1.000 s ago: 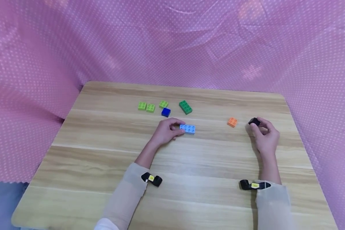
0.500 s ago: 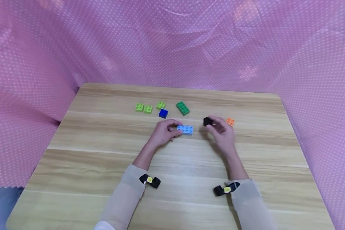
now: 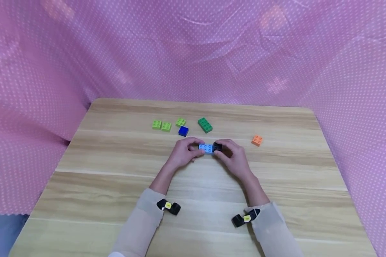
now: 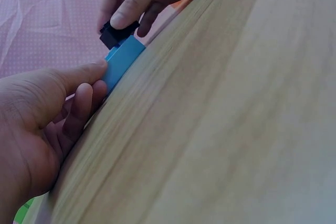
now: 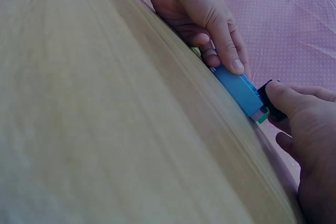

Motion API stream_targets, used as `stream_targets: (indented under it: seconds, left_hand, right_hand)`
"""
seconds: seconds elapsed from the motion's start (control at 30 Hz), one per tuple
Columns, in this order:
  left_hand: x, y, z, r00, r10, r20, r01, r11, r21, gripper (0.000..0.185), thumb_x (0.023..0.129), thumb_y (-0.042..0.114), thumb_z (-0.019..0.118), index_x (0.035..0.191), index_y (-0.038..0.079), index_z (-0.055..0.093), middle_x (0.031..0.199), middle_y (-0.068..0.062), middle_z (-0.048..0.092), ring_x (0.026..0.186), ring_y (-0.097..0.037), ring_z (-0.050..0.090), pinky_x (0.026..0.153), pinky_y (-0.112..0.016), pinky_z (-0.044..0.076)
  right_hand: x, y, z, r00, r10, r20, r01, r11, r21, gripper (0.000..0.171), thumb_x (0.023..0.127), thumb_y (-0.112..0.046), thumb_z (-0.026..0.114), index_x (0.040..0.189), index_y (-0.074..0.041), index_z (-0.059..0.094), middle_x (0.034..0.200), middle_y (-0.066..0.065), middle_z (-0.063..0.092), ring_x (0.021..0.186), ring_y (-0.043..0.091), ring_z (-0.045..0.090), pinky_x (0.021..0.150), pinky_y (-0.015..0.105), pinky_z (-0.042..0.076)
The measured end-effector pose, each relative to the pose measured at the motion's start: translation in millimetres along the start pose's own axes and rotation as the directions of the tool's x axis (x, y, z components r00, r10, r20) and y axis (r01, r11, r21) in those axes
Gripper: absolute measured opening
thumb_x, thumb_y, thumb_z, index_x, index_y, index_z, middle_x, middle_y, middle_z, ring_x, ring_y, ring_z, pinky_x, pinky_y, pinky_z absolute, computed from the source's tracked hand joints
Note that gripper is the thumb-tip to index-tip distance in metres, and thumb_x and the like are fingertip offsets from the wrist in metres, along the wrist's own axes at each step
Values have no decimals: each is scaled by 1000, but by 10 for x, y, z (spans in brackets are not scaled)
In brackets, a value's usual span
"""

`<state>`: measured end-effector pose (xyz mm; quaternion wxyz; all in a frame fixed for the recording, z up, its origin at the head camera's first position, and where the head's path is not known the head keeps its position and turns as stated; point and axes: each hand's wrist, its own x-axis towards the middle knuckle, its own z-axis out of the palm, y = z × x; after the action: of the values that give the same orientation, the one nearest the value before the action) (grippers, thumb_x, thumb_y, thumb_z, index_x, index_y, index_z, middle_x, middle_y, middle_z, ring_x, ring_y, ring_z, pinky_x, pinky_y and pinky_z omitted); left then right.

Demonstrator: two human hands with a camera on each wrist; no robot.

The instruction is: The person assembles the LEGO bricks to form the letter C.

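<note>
A light blue brick (image 3: 206, 148) lies flat on the wooden table (image 3: 115, 185), near its middle. My left hand (image 3: 184, 152) pinches its left end between thumb and fingers (image 4: 79, 77). My right hand (image 3: 233, 157) pinches a small black brick (image 3: 217, 146) and holds it on the right end of the blue brick (image 4: 122, 59). The right wrist view shows the black brick (image 5: 274, 109) at the far end of the blue brick (image 5: 239, 92), under my thumb (image 5: 286, 98).
Behind the hands lie three lime green bricks (image 3: 161, 125), a dark blue brick (image 3: 183, 131) and a dark green brick (image 3: 205, 125). An orange brick (image 3: 257, 140) sits to the right. Pink dotted cloth (image 3: 193, 50) surrounds the table.
My right hand carried the black brick from the right side of the table leftwards, past the orange brick, onto the blue brick's right end. The left hand stayed on the blue brick.
</note>
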<state>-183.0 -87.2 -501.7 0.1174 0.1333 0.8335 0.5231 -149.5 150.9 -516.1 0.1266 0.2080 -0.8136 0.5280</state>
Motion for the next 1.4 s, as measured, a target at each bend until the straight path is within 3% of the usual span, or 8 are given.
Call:
stream_targets:
  seconds: [0.17, 0.67, 0.97, 1.1, 1.27, 1.4]
  left_hand:
    - [-21, -14, 17, 1000, 7, -2, -7, 1000, 1, 28, 86, 33, 78, 113, 29, 70, 83, -2, 65, 57, -21, 62, 50, -33, 54]
    - [-7, -26, 42, 1000, 23, -12, -23, 1000, 13, 29, 86, 31, 79, 113, 27, 71, 88, 0, 65, 57, -20, 63, 50, -34, 54]
    - [-27, -21, 34, 1000, 16, -22, -16, 1000, -12, 27, 86, 28, 79, 111, 27, 71, 102, 4, 65, 60, -21, 64, 51, -35, 56]
    - [-30, -19, 25, 1000, 13, -26, -14, 1000, -14, 27, 85, 28, 80, 111, 27, 71, 102, 5, 65, 60, -20, 64, 51, -35, 56]
    - [-19, -11, 33, 999, 28, -25, -28, 1000, -10, 29, 85, 28, 80, 112, 26, 71, 102, 5, 66, 60, -19, 65, 52, -34, 56]
    - [-14, -28, 35, 999, 40, -20, -40, 999, -6, 30, 86, 29, 79, 114, 26, 70, 101, 4, 65, 60, -19, 64, 51, -34, 55]
  right_hand:
    - [-16, 11, -5, 1000, 27, 16, -26, 999, -37, 36, 90, -19, 74, 124, -13, 68, 120, -2, 67, 109, 16, 63, 90, 32, 56]
    - [-20, 18, 1, 999, -41, 35, 44, 994, -101, 35, 91, -17, 73, 125, -11, 68, 123, -2, 66, 115, 18, 62, 98, 36, 53]
    - [2, -19, 33, 996, -41, 78, 54, 985, -164, 38, 93, -18, 71, 129, -9, 65, 125, -2, 64, 118, 18, 60, 99, 40, 52]
    - [7, -20, 49, 997, -14, 75, 25, 988, -150, 38, 92, -20, 72, 128, -10, 65, 124, -3, 64, 115, 16, 60, 96, 38, 54]
    - [0, -13, 37, 994, 87, 67, -79, 990, -117, 49, 90, -24, 74, 136, -13, 58, 120, -1, 66, 102, 13, 63, 86, 35, 57]
    - [-2, -14, 30, 989, 131, 68, -124, 988, -90, 55, 89, -21, 76, 139, -14, 55, 120, 1, 67, 100, 15, 64, 86, 37, 56]
